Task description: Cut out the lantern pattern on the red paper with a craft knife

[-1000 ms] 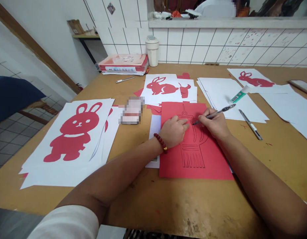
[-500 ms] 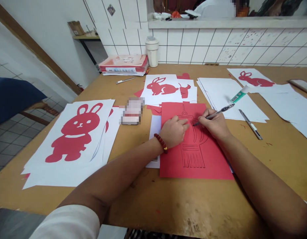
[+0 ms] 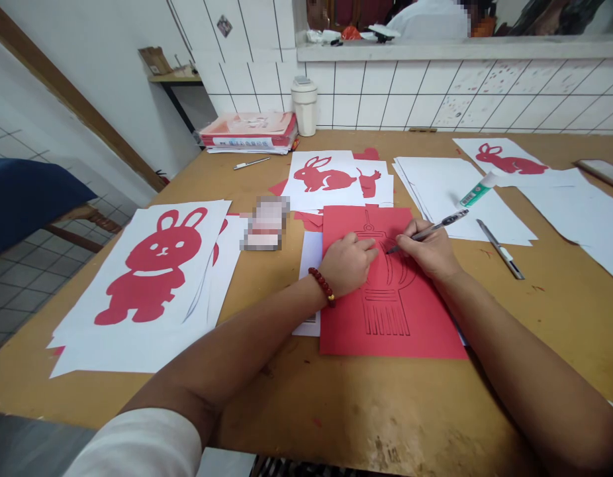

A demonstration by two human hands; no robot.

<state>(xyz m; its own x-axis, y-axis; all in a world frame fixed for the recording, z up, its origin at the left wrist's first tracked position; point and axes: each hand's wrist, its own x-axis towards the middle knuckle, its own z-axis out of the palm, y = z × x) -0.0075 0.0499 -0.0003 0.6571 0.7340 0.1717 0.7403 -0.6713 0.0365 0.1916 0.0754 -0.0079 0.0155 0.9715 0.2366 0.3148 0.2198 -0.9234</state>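
Note:
A sheet of red paper (image 3: 346, 331) lies on the wooden table, bearing a dark line drawing of a lantern (image 3: 386, 298) with a fringe at its lower end. My left hand (image 3: 347, 265), with a beaded bracelet at the wrist, rests on the sheet's left part, fingers stretched out over the drawing. In my right hand (image 3: 430, 248) is a pen (image 3: 440, 223), pinched by thumb and fingers. Its tip meets or nearly meets the paper just right of my left fingertips. Both hands cover parts of the drawing. White paper (image 3: 310, 271) shows beneath the red sheet's left edge.
Sheets with red rabbit cutouts (image 3: 155, 265) lie at left and behind. A glue stick (image 3: 479, 189) lies on white paper (image 3: 440, 192) at right, near another pen (image 3: 500, 248). Packs of paper (image 3: 249, 132) and a white cup (image 3: 304, 106) stand by the tiled wall.
The view has shifted slightly, so the scene sits a little lower in it. Both hands, the pen and the red sheet keep nearly the same places relative to one another.

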